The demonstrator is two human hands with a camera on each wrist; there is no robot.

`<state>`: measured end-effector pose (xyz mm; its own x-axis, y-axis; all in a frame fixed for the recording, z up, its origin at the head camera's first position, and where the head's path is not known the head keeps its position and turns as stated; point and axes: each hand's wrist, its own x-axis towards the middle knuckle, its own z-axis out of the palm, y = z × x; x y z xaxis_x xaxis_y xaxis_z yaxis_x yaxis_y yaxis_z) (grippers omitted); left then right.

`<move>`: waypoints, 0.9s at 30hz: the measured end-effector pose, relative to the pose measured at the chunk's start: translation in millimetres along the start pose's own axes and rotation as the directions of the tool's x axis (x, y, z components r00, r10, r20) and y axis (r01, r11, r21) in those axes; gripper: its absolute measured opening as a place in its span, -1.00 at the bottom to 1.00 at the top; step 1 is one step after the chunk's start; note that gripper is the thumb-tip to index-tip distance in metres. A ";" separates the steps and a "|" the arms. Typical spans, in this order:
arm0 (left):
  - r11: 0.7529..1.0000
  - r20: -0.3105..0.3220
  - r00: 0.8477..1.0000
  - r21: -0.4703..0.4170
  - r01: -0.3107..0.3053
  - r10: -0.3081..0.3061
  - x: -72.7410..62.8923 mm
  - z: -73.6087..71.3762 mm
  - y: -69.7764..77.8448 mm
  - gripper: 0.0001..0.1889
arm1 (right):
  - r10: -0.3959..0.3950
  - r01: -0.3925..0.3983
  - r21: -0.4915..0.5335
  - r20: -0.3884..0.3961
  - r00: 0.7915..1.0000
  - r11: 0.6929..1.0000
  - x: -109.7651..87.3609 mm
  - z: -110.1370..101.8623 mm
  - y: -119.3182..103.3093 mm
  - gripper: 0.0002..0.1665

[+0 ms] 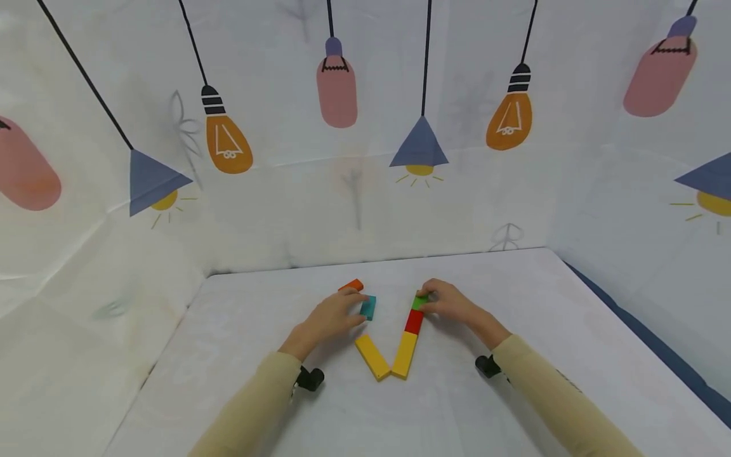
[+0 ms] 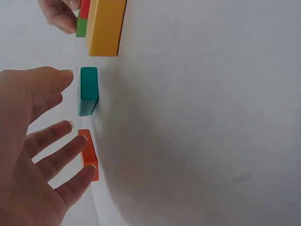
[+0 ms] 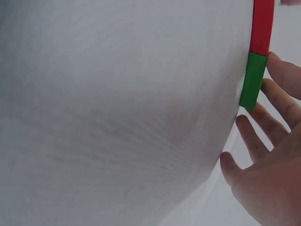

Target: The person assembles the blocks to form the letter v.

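Note:
My left hand (image 1: 334, 314) is spread beside a teal block (image 1: 368, 308), thumb and fingertips near it. In the left wrist view a gap shows between the thumb and the teal block (image 2: 89, 87). An orange block (image 1: 351, 285) lies just beyond that hand, partly hidden by its fingers. My right hand (image 1: 448, 301) has its thumb and index fingertips right at the side of a green block (image 3: 254, 80), its other fingers loosely extended. The green block stands end to end with a red block (image 1: 414, 322) and a yellow block (image 1: 404, 355), forming a slanted line.
A second yellow block (image 1: 373, 357) slants to meet the first at the near end, making a V. White cloth covers the table (image 1: 434, 419). Behind it hangs a white sheet (image 1: 365, 209) printed with lamps.

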<state>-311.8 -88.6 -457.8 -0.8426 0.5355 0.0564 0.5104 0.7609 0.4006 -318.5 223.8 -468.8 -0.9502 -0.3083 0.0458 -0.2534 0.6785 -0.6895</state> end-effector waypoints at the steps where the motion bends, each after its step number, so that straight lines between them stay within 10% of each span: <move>1: 1.000 0.008 1.000 -0.007 0.001 -0.001 2.2 -0.2 -0.6 -0.53 | 0.002 -0.002 0.004 0.000 1.000 1.000 0.2 0.2 -0.4 -0.63; 27: 0.998 0.148 0.989 0.045 -0.032 0.025 24.6 -3.8 -8.7 -0.47 | 0.031 -0.031 0.018 -0.009 0.999 0.999 -1.0 1.6 -1.2 -0.65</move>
<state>-337.7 -83.5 -456.5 -0.7946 0.6031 -0.0698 0.5447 0.7590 0.3568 -316.9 222.2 -469.1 -0.9592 -0.2811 0.0311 -0.2208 0.6756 -0.7034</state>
